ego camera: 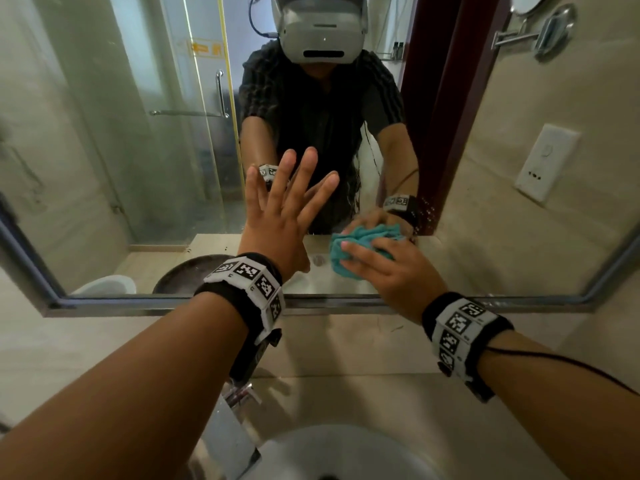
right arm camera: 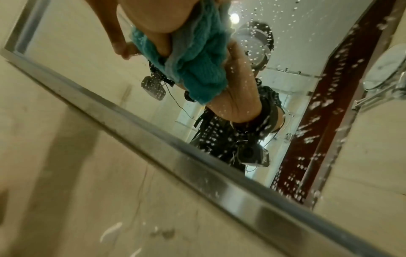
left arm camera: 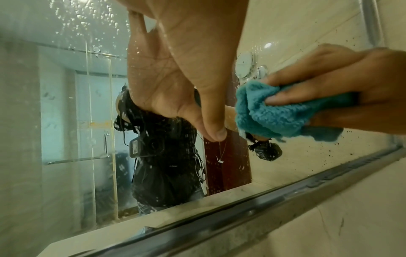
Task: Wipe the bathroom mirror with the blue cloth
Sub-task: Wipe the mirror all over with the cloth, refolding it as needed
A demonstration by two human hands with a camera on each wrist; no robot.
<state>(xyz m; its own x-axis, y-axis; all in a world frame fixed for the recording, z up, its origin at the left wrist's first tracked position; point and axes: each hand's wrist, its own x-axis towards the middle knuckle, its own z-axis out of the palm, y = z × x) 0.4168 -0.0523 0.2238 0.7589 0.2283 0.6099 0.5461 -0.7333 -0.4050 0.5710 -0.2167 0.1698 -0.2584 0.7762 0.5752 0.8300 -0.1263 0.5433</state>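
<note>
The bathroom mirror (ego camera: 104, 133) fills the wall ahead, in a metal frame (ego camera: 173, 301). My right hand (ego camera: 391, 268) grips a bunched blue cloth (ego camera: 346, 252) and presses it against the glass near the lower edge, right of centre. My left hand (ego camera: 284, 209) lies flat on the glass to the left of the cloth, fingers straight and spread. In the left wrist view the left hand (left arm camera: 189, 52) touches the mirror (left arm camera: 66, 104) beside the cloth (left arm camera: 270, 111). The right wrist view shows the cloth (right arm camera: 197, 57) on the glass above the frame (right arm camera: 175, 135). Water droplets speckle the glass.
Below the mirror are a white sink basin (ego camera: 339, 455) and a chrome faucet (ego camera: 239, 396) on a beige counter. On the right wall hang a white socket plate (ego camera: 547, 161) and a round mirror on a chrome arm (ego camera: 550, 29).
</note>
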